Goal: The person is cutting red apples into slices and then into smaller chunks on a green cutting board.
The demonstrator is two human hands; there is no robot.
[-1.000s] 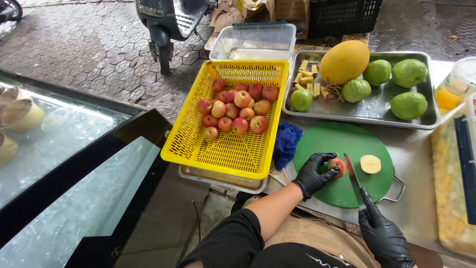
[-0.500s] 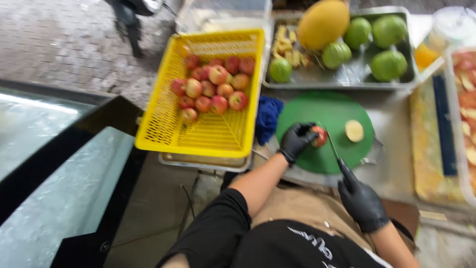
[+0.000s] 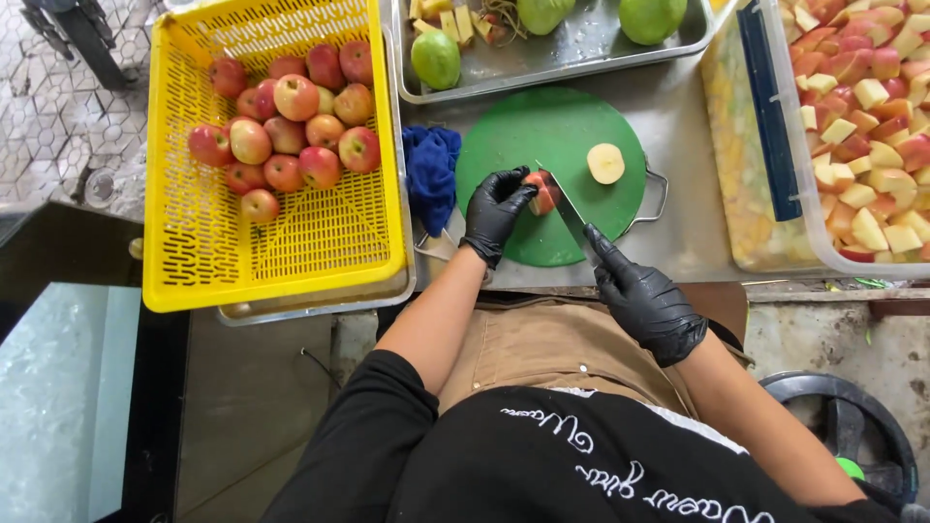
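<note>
Left hand (image 3: 496, 208) has its grip clamped on an apple half (image 3: 541, 192) on the green cutting board (image 3: 542, 131); right hand (image 3: 644, 295) grips tight around the knife (image 3: 567, 208), blade touching the apple.

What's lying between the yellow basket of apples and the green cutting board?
A crumpled blue cloth lies between the yellow basket and the green cutting board, seen in the head view.

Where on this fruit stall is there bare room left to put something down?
The near half of the yellow basket, below the apples, is bare. So is the steel counter strip between the green cutting board and the tub of cut fruit. The board's middle is crowded: left hand, apple piece, knife, apple half.
</note>
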